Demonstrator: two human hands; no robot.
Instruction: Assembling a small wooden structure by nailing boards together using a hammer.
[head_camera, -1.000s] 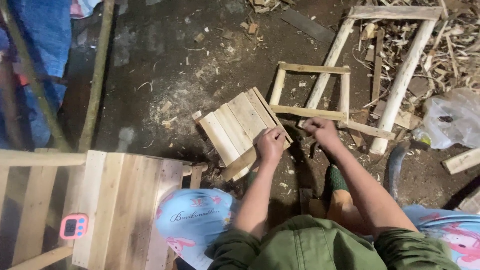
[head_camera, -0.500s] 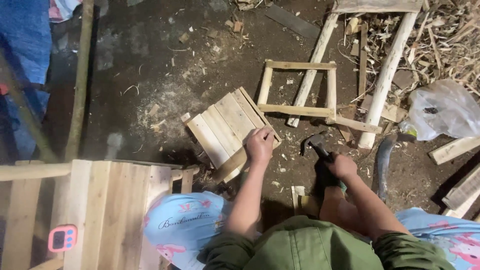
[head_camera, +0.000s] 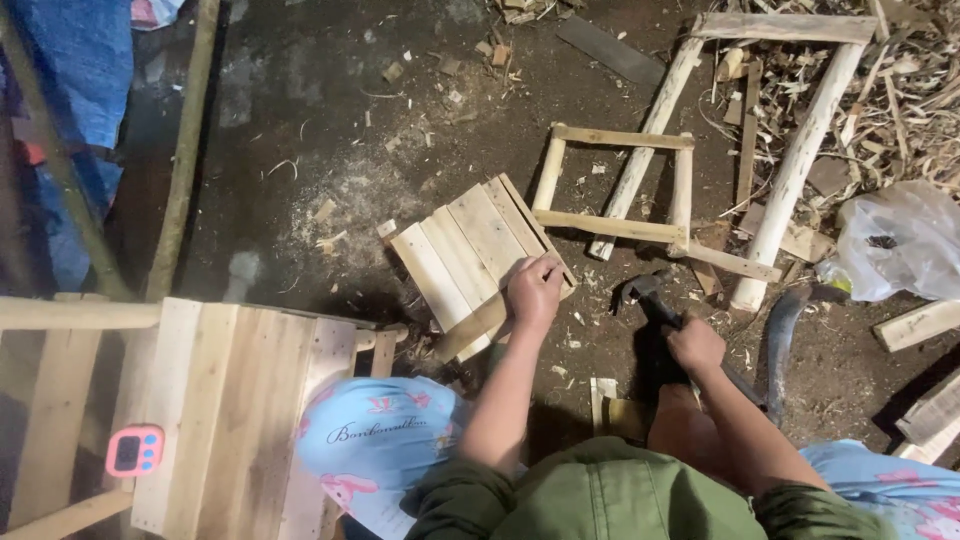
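At the centre of the frame, the left hand (head_camera: 534, 291) presses closed on the slatted wooden seat (head_camera: 470, 260). Right of it, the right hand (head_camera: 696, 348) is clamped around a hammer (head_camera: 648, 294)

Occlusions and frame cut-offs

Left hand (head_camera: 535, 290) covers the slatted wooden seat (head_camera: 470, 262) near corner; right hand (head_camera: 695, 345) wraps the hammer (head_camera: 650, 298) handle, lower part hidden. Pale wooden stool (head_camera: 225, 400) cut off at bottom edge. Plastic bag (head_camera: 900, 240) contents unreadable.
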